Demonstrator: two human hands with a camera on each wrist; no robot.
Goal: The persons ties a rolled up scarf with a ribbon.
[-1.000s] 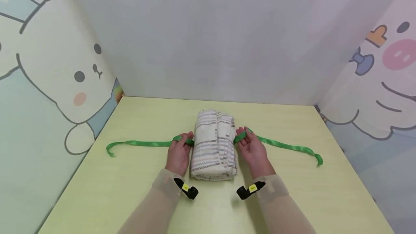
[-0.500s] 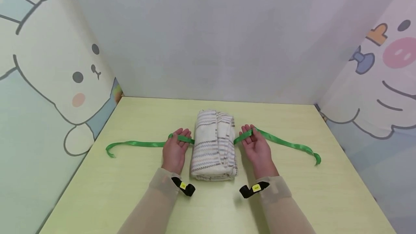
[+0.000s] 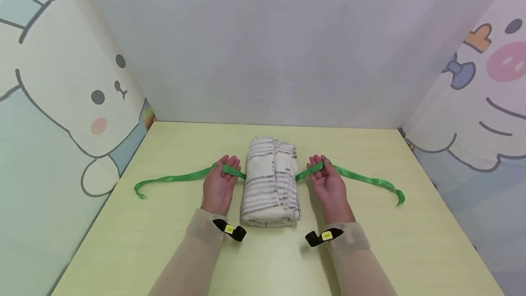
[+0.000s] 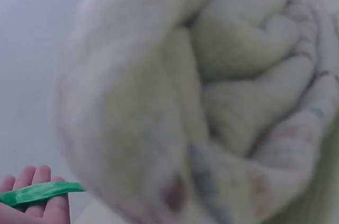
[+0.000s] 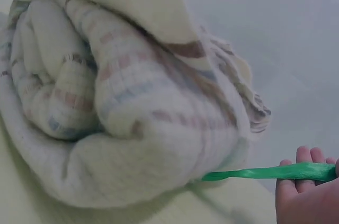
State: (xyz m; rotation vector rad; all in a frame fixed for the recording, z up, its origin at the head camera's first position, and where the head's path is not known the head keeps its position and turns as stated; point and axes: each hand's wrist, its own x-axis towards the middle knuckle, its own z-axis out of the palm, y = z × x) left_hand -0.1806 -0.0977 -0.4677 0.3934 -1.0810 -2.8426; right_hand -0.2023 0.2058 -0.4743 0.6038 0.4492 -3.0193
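Ribbon lifts off the tabletop on both sides

Hands lie palm-up on either side of the rolled striped blanket (image 3: 270, 182). Over the last second both have slid outward and risen slightly, so the green ribbon (image 3: 181, 177), which runs under the blanket, now drapes across the fingers instead of lying flat. The left hand (image 3: 219, 184) and right hand (image 3: 328, 184) keep each grip loose, fingers nearly straight. Beyond them, the 2 ribbon tails trail across the tabletop (image 3: 370, 241), slack.
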